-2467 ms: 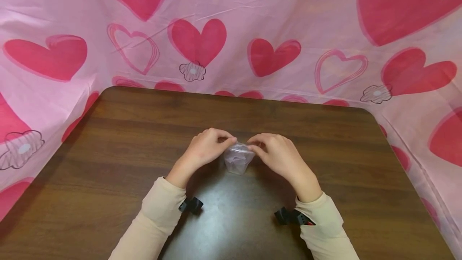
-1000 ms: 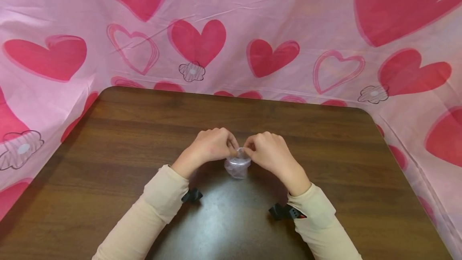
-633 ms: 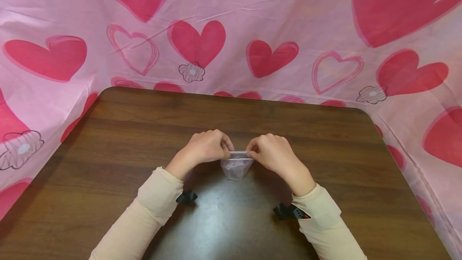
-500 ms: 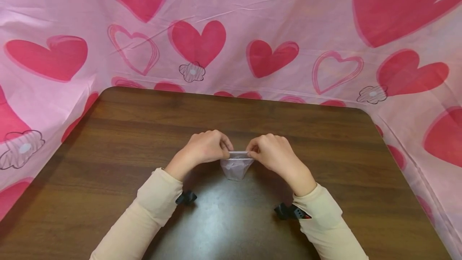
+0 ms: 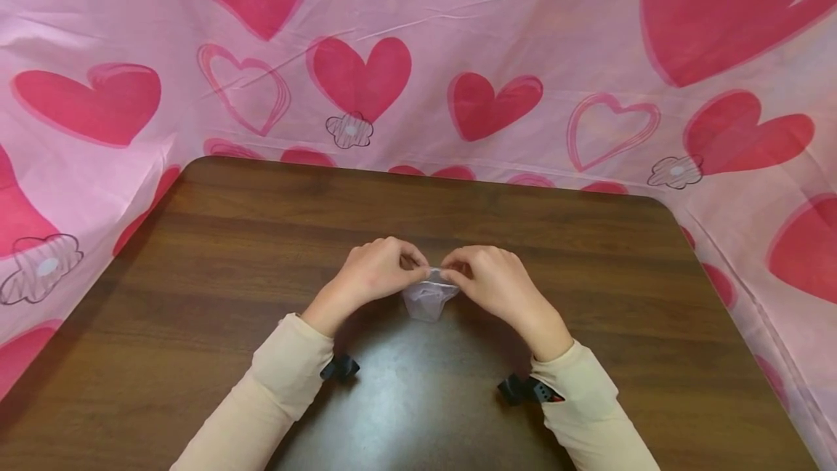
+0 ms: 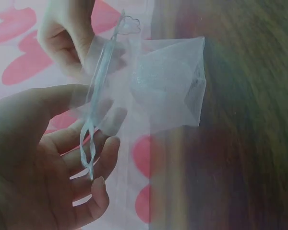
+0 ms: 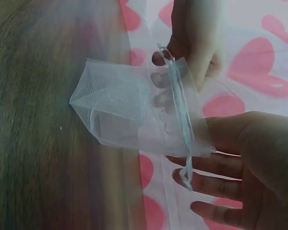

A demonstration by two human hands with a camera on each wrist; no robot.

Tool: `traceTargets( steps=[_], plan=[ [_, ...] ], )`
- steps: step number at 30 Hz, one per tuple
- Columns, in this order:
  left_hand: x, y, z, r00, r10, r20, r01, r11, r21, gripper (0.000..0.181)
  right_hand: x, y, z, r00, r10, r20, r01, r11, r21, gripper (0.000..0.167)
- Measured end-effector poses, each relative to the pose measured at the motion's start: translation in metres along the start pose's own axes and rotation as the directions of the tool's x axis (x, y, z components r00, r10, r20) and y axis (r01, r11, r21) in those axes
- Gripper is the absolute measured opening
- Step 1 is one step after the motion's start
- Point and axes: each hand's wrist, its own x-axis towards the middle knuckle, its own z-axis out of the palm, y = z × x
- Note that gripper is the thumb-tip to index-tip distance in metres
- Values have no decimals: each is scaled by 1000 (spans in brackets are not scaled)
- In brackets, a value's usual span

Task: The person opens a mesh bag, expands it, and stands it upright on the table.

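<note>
A small sheer white organza drawstring pouch (image 5: 426,304) hangs upright just at the table between both hands. My left hand (image 5: 375,271) pinches the left of its top edge between thumb and fingers. At the right of the same edge, my right hand (image 5: 497,282) pinches the fabric. In the left wrist view the pouch (image 6: 168,91) shows a pale ribbon drawstring (image 6: 101,79) with a loop at its end. A faint rounded shape shows through the mesh of the pouch (image 7: 117,105) in the right wrist view; whether it is an object or a fold I cannot tell.
The dark brown wooden table (image 5: 275,216) has rounded far corners. Pink cloth (image 5: 431,86) with red hearts hangs behind it and along both sides. Black wrist cameras (image 5: 340,368) sit at the sleeve cuffs.
Half a second ago the pouch's mouth was stretched wide and straight; now my fingertips are closer together and the top edge is narrower. The pouch has risen slightly in the head view.
</note>
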Motion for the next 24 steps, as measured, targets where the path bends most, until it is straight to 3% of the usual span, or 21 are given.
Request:
traceTargets(
  steps=[4,10,12,14,17,19,20,22,24],
  plan=[
    [1,5,2,1000,4,-14,-3,1000,28,13,3,-5,1,1000,-9,-12,8,1000,-19,12],
    [3,12,5,997,-14,79,2,988,153,20,10,-12,4,1000,6,-3,-6,996,-93,4],
    [4,13,6,996,-22,82,6,982,188,20,11,-12,5,1000,13,-17,-15,993,-114,3],
    [5,14,8,999,-23,48,13,981,196,19,11,-12,6,999,25,-37,-30,992,-126,3],
    [2,11,10,997,23,-77,-10,986,165,18,10,-12,6,997,63,-47,-68,991,-112,5],
    [-2,8,12,979,92,-179,-72,991,116,21,8,-12,4,994,104,-33,-107,991,-86,7],
    [-5,5,13,963,138,-233,-119,988,95,23,7,-12,3,992,125,-25,-126,989,-72,8],
    [-9,0,14,918,242,-314,-230,970,77,25,5,-11,1,987,160,-7,-160,986,-50,10],
    [-12,-3,15,875,343,-341,-330,939,96,27,5,-12,0,982,188,6,-188,981,-38,11]
  ],
)
